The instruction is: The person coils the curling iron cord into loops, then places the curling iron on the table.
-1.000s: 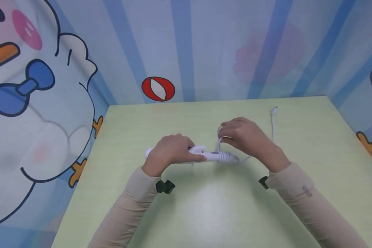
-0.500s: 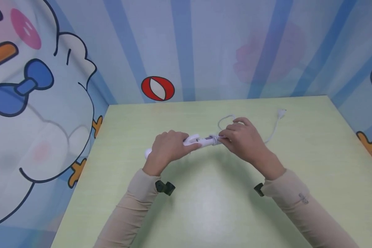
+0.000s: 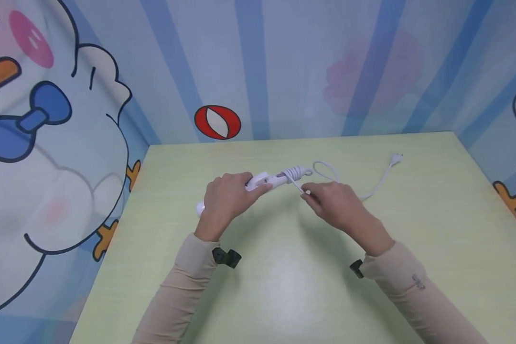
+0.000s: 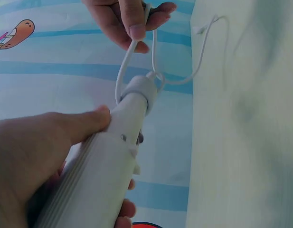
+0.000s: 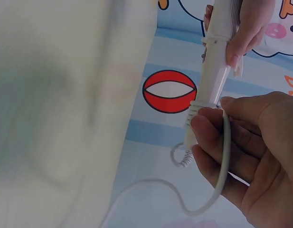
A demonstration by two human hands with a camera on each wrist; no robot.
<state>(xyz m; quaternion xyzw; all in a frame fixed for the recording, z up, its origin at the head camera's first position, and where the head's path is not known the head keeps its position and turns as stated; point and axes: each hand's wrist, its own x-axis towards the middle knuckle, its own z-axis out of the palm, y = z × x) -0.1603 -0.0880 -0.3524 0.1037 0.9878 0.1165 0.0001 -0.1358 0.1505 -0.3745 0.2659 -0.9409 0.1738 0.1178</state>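
Observation:
My left hand [image 3: 225, 198] grips a white curling iron [image 3: 276, 180] around its body, holding it tilted above the table. Several turns of its white cord [image 3: 293, 174] are coiled round the handle end. My right hand [image 3: 333, 203] pinches the cord just to the right of the coils, between thumb and fingers. In the right wrist view, the held cord [image 5: 225, 156] runs over the curled fingers and drops away in a loop. A stretch of cord [image 4: 121, 78] goes from the pinch to the handle in the left wrist view. My palm hides part of the iron's body.
The cord's plug [image 3: 396, 159] lies on the pale table [image 3: 284, 286] toward the back right, with a loose bend of cord leading to it. Printed fabric walls [image 3: 292, 71] stand behind and at both sides of the table.
The curling iron's handle end has risen and swung away from me. My right hand has brought the cord round to the near side, and more turns show. The plug has shifted right.

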